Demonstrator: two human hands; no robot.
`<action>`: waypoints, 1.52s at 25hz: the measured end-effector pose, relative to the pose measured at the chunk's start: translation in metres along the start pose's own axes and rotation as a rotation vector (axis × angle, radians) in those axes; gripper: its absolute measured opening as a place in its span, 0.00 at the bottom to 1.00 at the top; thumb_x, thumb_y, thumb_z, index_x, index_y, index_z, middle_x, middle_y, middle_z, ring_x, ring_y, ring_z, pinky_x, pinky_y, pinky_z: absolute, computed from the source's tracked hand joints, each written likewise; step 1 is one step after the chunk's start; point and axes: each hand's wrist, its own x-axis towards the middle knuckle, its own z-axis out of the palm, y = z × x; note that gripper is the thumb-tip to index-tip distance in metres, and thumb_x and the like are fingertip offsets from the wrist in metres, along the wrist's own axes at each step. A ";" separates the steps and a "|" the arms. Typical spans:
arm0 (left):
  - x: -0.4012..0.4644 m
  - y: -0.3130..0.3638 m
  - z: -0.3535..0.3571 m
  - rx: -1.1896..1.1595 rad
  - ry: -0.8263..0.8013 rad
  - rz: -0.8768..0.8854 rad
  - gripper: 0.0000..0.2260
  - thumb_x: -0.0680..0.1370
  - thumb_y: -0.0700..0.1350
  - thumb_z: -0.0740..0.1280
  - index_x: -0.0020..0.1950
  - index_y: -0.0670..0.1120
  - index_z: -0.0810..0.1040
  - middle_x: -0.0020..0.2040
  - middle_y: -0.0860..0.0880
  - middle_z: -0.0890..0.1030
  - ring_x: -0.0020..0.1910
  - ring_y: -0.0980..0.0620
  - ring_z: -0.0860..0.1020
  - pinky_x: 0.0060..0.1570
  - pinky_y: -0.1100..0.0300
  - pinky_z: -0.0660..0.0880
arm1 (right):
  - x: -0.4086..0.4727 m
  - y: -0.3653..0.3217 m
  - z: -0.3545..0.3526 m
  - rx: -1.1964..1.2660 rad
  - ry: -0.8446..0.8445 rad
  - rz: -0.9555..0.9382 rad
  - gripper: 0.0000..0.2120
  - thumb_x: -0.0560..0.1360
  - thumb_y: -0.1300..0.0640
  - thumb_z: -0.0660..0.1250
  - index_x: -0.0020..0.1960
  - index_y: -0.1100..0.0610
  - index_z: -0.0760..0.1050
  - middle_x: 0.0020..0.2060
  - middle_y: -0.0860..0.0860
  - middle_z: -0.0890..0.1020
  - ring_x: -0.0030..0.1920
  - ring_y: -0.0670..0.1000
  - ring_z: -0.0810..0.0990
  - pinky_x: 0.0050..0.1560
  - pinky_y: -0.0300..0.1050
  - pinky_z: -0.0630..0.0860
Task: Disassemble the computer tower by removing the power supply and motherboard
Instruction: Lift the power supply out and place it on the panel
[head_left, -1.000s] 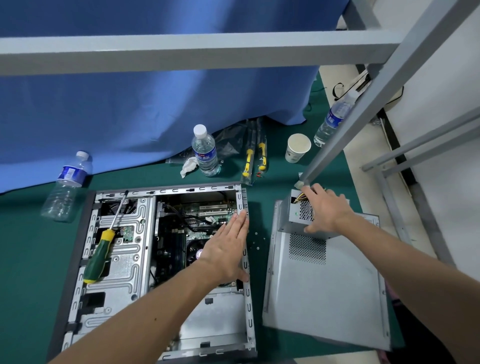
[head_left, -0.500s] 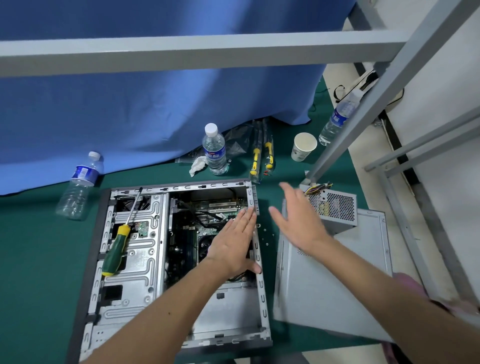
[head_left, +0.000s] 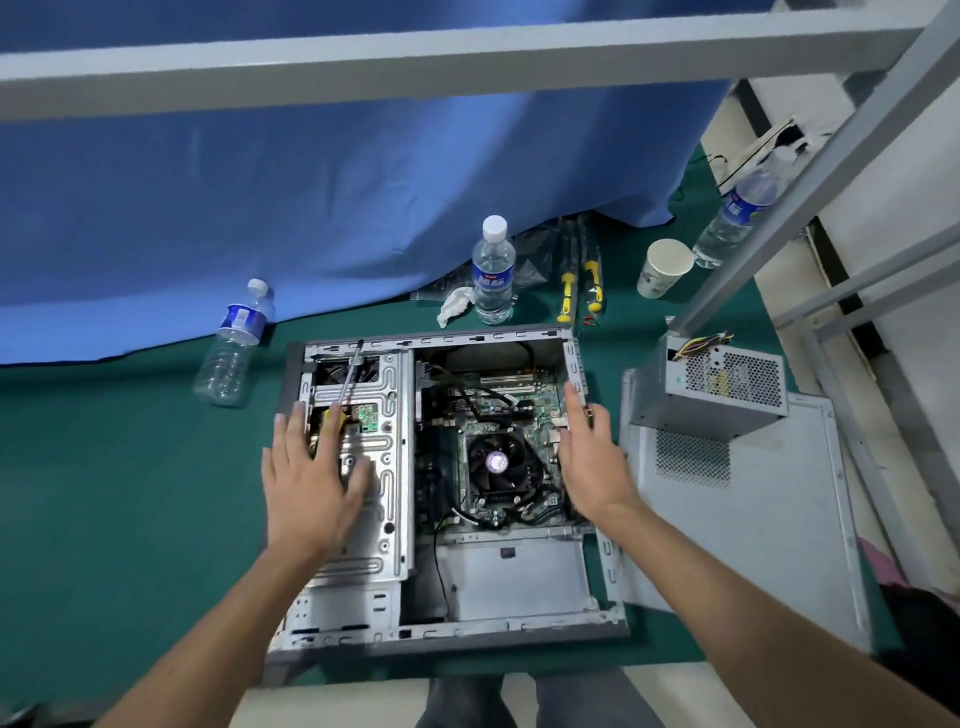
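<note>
Head view: the left hand (head_left: 311, 483) has shifted from the case's right edge onto the silver drive cage, fingers flat over the yellow-handled screwdriver (head_left: 340, 400). The right hand (head_left: 592, 457), off the grey metal power supply (head_left: 717, 389), lies open-fingered along the open grey computer tower (head_left: 519, 587) wall. The supply sits on the removed side panel (head_left: 769, 519); the green motherboard (head_left: 498, 415) remains inside.

- My bench (head_left: 104, 493) has a dark green mat across its whole top.
- A blue cloth (head_left: 311, 208) hangs along the bench's far edge, its hem resting on the mat.
- A grey metal beam (head_left: 415, 57) crosses overhead.
- A slanted grey strut (head_left: 810, 187) rises at the far right corner.
- Pale floor (head_left: 893, 312) lies beyond the right edge.
</note>
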 end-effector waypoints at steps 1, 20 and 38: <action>-0.001 -0.006 0.004 0.000 -0.031 0.001 0.31 0.81 0.59 0.57 0.81 0.54 0.51 0.81 0.44 0.50 0.79 0.44 0.44 0.76 0.43 0.47 | 0.001 0.000 0.000 -0.010 0.010 0.011 0.29 0.84 0.53 0.51 0.80 0.45 0.41 0.72 0.55 0.61 0.32 0.47 0.73 0.36 0.45 0.71; 0.025 0.046 0.023 -0.136 0.109 0.513 0.27 0.78 0.31 0.56 0.78 0.38 0.59 0.78 0.38 0.59 0.78 0.44 0.51 0.77 0.51 0.47 | -0.019 0.000 0.015 0.012 0.259 0.102 0.25 0.82 0.49 0.52 0.79 0.45 0.53 0.63 0.53 0.68 0.37 0.52 0.76 0.37 0.54 0.79; 0.064 0.047 0.048 -0.037 0.084 0.391 0.27 0.77 0.45 0.52 0.76 0.41 0.64 0.75 0.42 0.66 0.76 0.44 0.61 0.74 0.45 0.59 | -0.020 -0.005 0.017 -0.243 0.408 -0.133 0.27 0.69 0.66 0.70 0.68 0.63 0.73 0.64 0.65 0.74 0.66 0.65 0.72 0.68 0.68 0.66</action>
